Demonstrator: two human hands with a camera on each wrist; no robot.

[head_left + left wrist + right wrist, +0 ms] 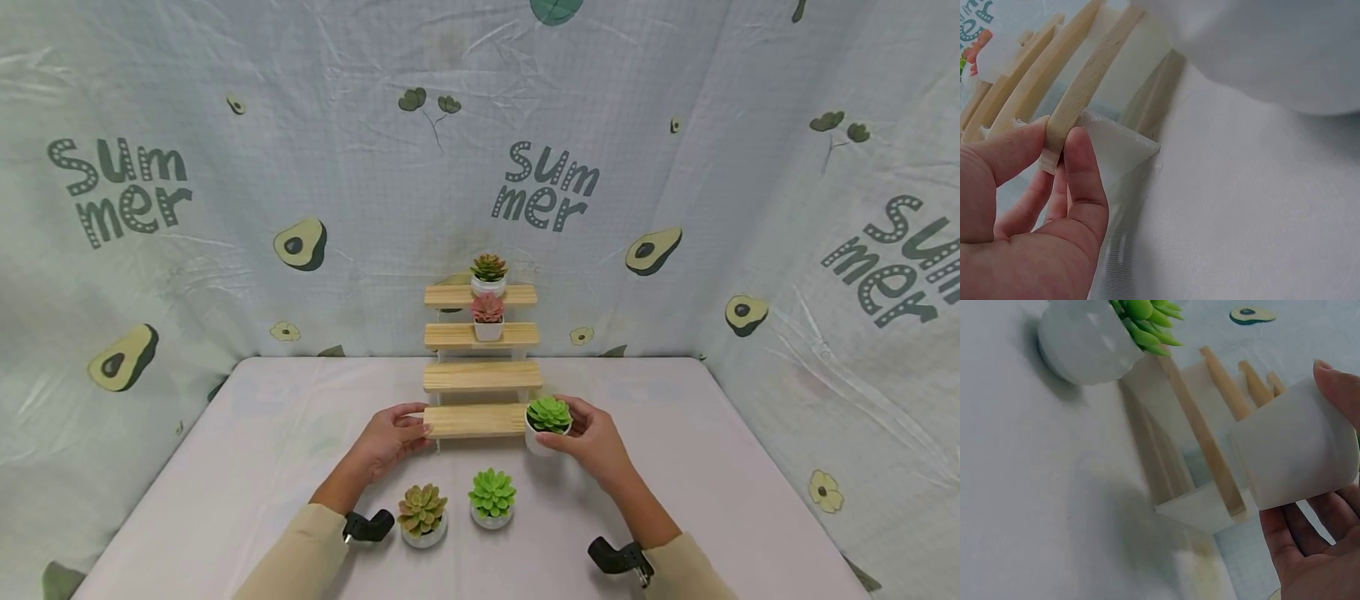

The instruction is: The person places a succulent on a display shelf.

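Observation:
My left hand (392, 437) pinches the left end of the lowest wooden board of a stepped plant stand (474, 422); in the left wrist view thumb and fingers press the board (1079, 94) from both sides. In my right hand (600, 442) is a white pot with a green succulent (549, 415), held near the right end of that board. The right wrist view shows the white pot (1300, 447) tilted, apart from the table. A red-tipped green succulent (489, 273) stands on the top board, and a pink succulent (488, 315) in a square white pot on the board below.
Two more potted succulents stand on the white table (247, 500) in front of the stand: a brownish-green one (422, 512) and a bright green one (492, 496). A printed cloth (360, 192) hangs behind and at both sides.

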